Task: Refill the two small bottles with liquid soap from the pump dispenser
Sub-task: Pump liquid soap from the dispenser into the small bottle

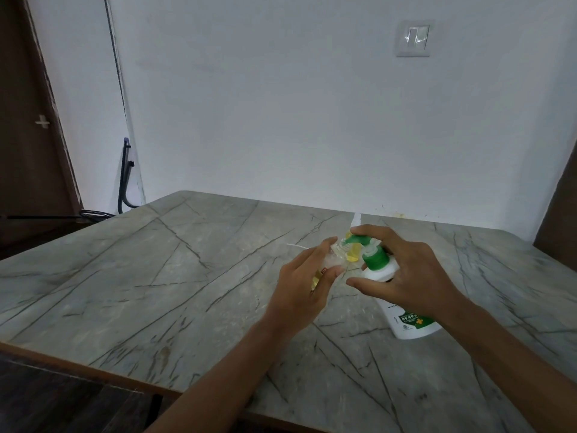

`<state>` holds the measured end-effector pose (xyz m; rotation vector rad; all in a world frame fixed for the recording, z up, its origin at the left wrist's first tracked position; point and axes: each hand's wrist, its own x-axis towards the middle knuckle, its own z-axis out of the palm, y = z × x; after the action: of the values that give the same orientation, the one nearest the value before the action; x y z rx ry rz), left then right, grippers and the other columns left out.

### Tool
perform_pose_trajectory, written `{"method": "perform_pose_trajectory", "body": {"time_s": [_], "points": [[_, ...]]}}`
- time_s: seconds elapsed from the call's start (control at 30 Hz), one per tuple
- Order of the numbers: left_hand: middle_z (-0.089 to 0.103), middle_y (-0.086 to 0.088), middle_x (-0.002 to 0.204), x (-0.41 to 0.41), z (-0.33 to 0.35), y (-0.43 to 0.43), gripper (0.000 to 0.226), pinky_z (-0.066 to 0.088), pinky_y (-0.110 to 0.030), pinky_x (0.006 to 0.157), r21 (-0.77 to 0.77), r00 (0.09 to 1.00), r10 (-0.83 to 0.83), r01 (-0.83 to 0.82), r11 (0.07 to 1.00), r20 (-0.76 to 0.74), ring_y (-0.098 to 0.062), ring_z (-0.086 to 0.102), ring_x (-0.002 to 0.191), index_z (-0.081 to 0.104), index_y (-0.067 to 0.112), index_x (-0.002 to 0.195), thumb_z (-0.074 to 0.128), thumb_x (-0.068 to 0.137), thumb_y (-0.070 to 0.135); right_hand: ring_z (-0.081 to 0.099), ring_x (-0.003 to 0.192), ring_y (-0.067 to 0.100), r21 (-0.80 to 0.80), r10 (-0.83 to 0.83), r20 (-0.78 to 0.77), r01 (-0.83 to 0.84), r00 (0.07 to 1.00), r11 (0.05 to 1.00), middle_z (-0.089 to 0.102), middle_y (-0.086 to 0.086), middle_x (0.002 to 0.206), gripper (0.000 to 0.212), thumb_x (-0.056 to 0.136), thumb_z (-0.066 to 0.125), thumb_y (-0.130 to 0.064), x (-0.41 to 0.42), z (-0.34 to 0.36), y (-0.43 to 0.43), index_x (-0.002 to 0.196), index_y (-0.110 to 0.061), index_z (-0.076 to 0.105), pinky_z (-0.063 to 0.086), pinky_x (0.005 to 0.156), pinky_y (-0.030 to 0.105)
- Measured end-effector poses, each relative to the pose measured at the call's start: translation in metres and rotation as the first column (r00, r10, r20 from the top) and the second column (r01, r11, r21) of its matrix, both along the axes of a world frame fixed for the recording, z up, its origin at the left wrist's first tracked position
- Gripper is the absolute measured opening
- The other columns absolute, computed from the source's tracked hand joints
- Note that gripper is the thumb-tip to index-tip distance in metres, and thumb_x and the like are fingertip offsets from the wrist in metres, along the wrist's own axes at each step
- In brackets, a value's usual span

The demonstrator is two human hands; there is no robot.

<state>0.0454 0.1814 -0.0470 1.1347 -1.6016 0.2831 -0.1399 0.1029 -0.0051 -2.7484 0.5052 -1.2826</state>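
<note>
A white pump dispenser [409, 317] with a green collar and green pump head stands tilted on the marble table. My right hand [402, 276] grips it around the neck, with the index finger resting on the pump head. My left hand [307, 284] holds a small clear bottle [332, 260] tilted, its open mouth right at the green nozzle. A little yellow liquid shows in that bottle near my palm. Behind the nozzle stands a second small bottle [447, 253] with yellow liquid, partly hidden.
The grey marble table [187, 276] reaches the white wall at the back. A white pointed cap [356, 220] stands behind the bottles, and a thin white tube [296, 246] lies left of them. A dark door stands far left, and the table's front edge is close to me.
</note>
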Motion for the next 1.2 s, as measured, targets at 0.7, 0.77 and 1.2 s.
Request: {"method": "perform_pose_trajectory", "body": {"time_s": [0.7, 0.77, 1.2], "points": [[0.065, -0.007, 0.115, -0.0006, -0.0049, -0.0020, 0.045, 0.046, -0.007, 0.081, 0.013, 0.999, -0.033, 0.032, 0.999, 0.015, -0.003, 0.058, 0.097, 0.051, 0.007, 0.133, 0.057, 0.093, 0.027, 0.069, 0.078, -0.004, 0.080, 0.024, 0.060, -0.029, 0.998, 0.996, 0.068, -0.022, 0.087, 0.063, 0.060, 0.082, -0.063, 0.0013, 0.0028, 0.0009, 0.114, -0.046, 0.054, 0.054, 0.065, 0.010], [0.065, -0.005, 0.115, -0.0003, -0.0028, -0.0009, 0.045, 0.044, -0.005, 0.082, 0.004, 1.000, -0.012, 0.012, 1.000, -0.015, -0.002, 0.058, 0.097, 0.051, 0.011, 0.134, 0.056, 0.094, 0.030, 0.069, 0.078, 0.001, 0.064, 0.016, 0.037, -0.019, 0.999, 0.998, 0.071, -0.019, 0.089, 0.070, 0.061, 0.080, -0.063, 0.0012, 0.0020, 0.0010, 0.122, -0.054, 0.047, 0.056, 0.068, 0.017], [0.065, -0.007, 0.117, -0.0009, -0.0011, 0.0006, 0.044, 0.045, -0.006, 0.084, -0.003, 1.000, -0.010, 0.010, 1.000, -0.007, -0.004, 0.059, 0.100, 0.051, 0.009, 0.134, 0.059, 0.094, 0.025, 0.068, 0.078, -0.001, 0.035, 0.016, 0.018, -0.017, 1.000, 0.999, 0.072, -0.017, 0.088, 0.068, 0.064, 0.080, -0.061, 0.0009, 0.0003, -0.0015, 0.122, -0.057, 0.044, 0.054, 0.068, 0.015]]}}
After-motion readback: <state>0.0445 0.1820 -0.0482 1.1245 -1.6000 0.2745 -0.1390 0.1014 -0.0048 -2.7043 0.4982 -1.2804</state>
